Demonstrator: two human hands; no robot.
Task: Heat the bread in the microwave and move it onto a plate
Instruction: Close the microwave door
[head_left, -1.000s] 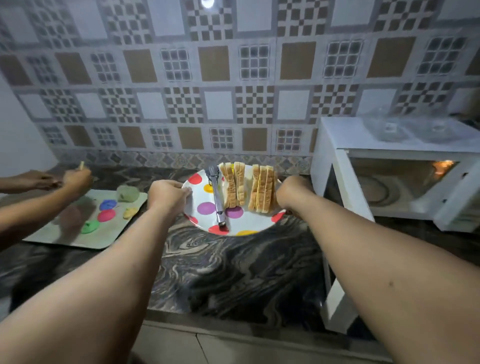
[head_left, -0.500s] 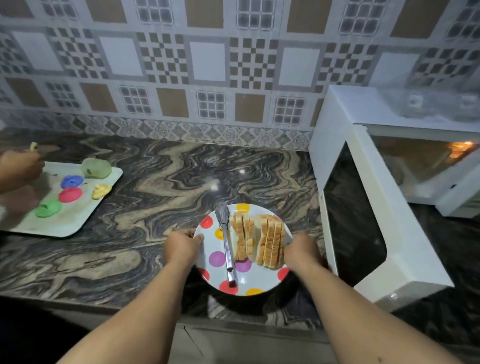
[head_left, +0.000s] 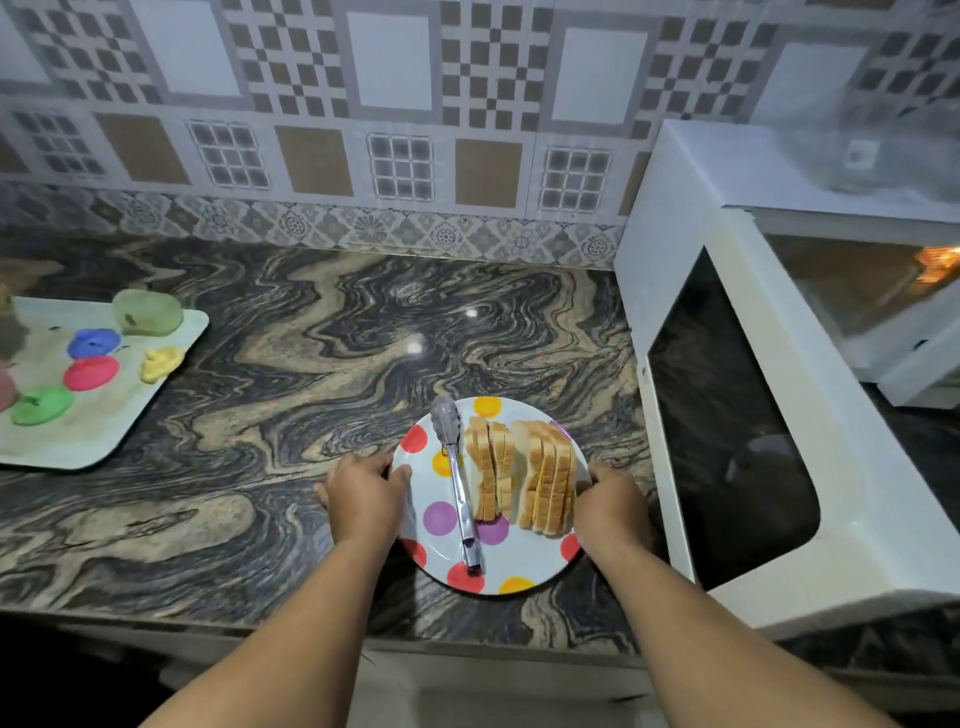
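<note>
The marbled black-and-tan countertop (head_left: 260, 415) fills most of the view, backed by a wall of patterned tiles (head_left: 389, 104). Taking the polka-dot plate (head_left: 441, 493) as the landmark: it sits near the counter's front edge, and the white microwave (head_left: 701, 182) stands to its right, with its door (head_left: 753, 441) swung open toward the viewer so that the dark window faces the plate. The lit cavity (head_left: 857, 291) lies further right, behind the door. Far to the plate's left, a pale tray (head_left: 104, 431) carries lumps of coloured dough in blue, pink, green and yellow, plus a greenish container (head_left: 148, 312) at its far corner.

The bread slices (head_left: 519, 478) stand on edge in two groups on the right half of the plate. Metal tongs (head_left: 457, 483) lie on the plate just left of the bread, head pointing away from the viewer.

The left hand (head_left: 363, 499) grips the plate's left rim, thumb over the edge. The right hand (head_left: 608, 504) grips the right rim, fingers curled beside the bread. Whether the plate rests on the counter or is raised just above it cannot be told.
</note>
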